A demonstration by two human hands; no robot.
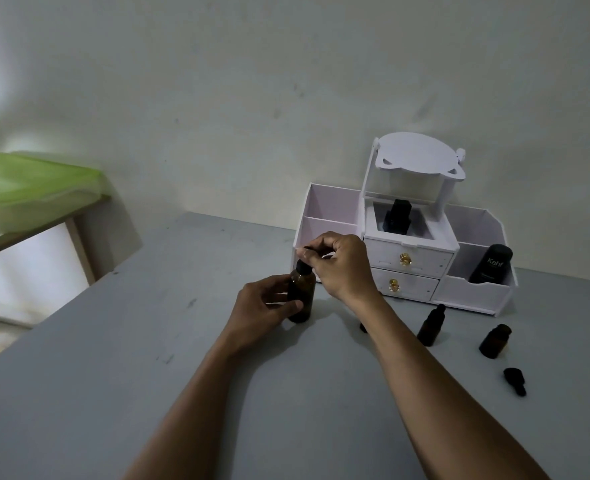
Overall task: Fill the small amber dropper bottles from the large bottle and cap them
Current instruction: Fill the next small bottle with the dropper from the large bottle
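Steadying the large bottle (301, 295) near the middle of the frame, I am wrapping my left hand (265, 304) around its amber body while it is standing upright on the grey table (113, 393). My right hand (338, 263) is hovering over its neck, fingertips pinched together on the thin top of its dark dropper cap (304, 265); I cannot tell whether I am twisting it or squeezing it. I am judging this to be the step of getting liquid out of the large bottle, so the next move is calling for lifting the dropper straight up without tipping the bottle and carrying it to the right. Lower right of the frame, one small bottle (494, 341) is standing open with a loose cap (515, 381) lying just below it, well apart from my hands, and it looks to be the one waiting to be filled; how much is in it I cannot tell through the dark glass. Just left of it another small bottle (432, 325) is wearing its cap. Behind them, the white organizer (407, 258) is holding a black tube (491, 263) in its right compartment and a dark bottle (397, 216) in its middle one, while its left compartments are looking bare.
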